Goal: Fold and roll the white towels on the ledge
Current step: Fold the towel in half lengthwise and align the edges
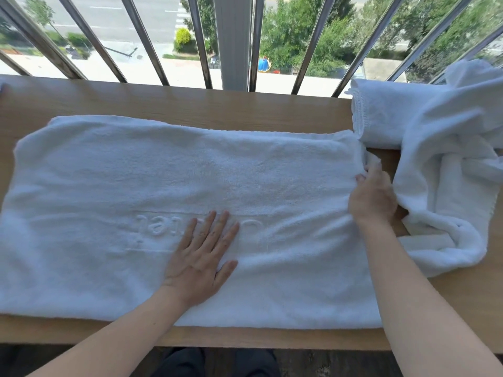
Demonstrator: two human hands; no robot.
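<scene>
A white towel (114, 191) lies folded flat across the wooden ledge (206, 104), with raised lettering near its middle. My left hand (204, 259) rests flat on it, fingers straight and spread, just right of the lettering. My right hand (373, 197) pinches the towel's right edge, fingers curled round the cloth. At the back right lies a rolled white towel (381, 115). A loose, crumpled white towel (449, 186) is heaped to the right of my right hand and drapes partly over the roll.
A metal railing (234, 42) with slanted bars runs along the ledge's far edge, with a street and trees far below. The ledge's near edge is just in front of my body. Bare wood shows behind the flat towel.
</scene>
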